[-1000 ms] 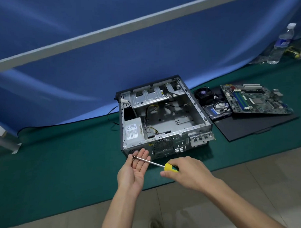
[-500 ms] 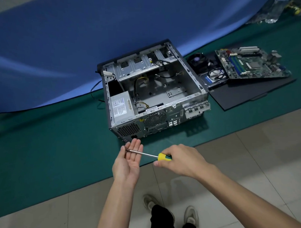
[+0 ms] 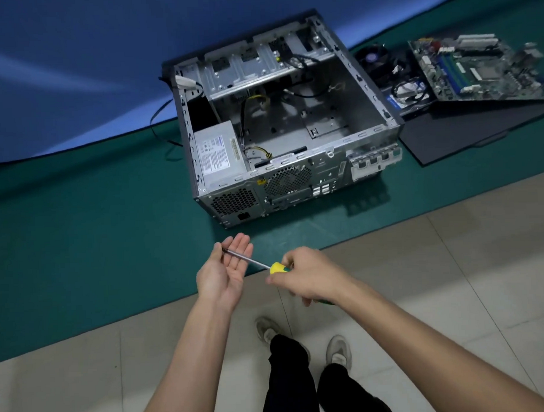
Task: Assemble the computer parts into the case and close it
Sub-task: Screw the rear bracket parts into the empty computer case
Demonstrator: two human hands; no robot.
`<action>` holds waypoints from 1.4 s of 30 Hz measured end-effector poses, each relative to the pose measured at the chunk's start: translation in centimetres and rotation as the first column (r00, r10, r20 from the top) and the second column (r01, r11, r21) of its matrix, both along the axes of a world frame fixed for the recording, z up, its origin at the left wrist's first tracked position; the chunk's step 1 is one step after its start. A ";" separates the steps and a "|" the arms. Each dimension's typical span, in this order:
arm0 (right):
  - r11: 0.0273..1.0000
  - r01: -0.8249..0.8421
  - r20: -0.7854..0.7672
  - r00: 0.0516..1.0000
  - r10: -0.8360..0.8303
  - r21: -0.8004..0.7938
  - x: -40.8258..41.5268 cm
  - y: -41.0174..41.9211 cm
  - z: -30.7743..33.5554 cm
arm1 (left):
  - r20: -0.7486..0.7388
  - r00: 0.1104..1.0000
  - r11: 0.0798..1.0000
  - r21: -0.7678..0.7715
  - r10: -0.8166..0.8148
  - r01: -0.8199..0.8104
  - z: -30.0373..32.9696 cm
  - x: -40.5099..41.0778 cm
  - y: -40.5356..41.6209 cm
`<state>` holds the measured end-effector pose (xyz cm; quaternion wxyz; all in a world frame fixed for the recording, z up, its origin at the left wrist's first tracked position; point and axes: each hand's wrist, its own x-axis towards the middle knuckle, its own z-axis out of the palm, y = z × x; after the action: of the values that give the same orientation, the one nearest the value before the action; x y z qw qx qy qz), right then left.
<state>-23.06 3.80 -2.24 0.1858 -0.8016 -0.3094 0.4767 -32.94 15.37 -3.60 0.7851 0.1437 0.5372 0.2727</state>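
Head view: the case [image 3: 280,122] is seen from higher up and a bit farther off than a second ago. Shoes [image 3: 339,350] and dark trousers can now be seen at the bottom, so the person seems to have stood up or stepped back. The blue cloth [image 3: 75,74] fills less of the picture than before.

The hands have hardly changed. The screwdriver [image 3: 274,267] is still held by its yellow handle in the right hand [image 3: 310,275], whose grip is closed round it. The left hand [image 3: 224,277] is kept flat and open, palm up, and the metal shaft is laid across its fingers. Nothing else is held.

The case lies open on the green mat [image 3: 95,227], top side off. The power box [image 3: 218,153] is already inside, at the left. The middle of the case is bare metal with loose wires.

The board [image 3: 481,69], the fan [image 3: 373,60] and a drive [image 3: 410,93] are still outside, to the right of the case, on or beside the black panel [image 3: 477,127].

So no part has been put in during this second. The task looks to be near its start. The board should probably be fitted first, and the screwdriver put down or kept ready for it.
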 end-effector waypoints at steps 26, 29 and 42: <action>0.832 0.534 -0.180 0.843 -0.507 0.154 -7.4 2.9 -6.4 | -0.022 0.997 0.977 -0.197 -0.081 0.075 -3.9 2.2 5.4; 0.819 0.551 -0.202 0.831 -0.519 0.162 -7.5 3.3 -6.5 | -0.019 0.998 0.977 -0.203 -0.067 0.062 -4.0 2.2 5.6; 0.782 0.603 -0.267 0.788 -0.554 0.157 -9.1 4.4 -5.6 | -0.051 0.989 0.977 -0.170 -0.137 0.127 -4.3 1.6 6.2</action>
<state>-32.16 8.18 -7.85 0.4480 -0.7761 -0.0801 0.4366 -31.31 21.54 -7.88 0.7934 0.1215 0.5718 0.1697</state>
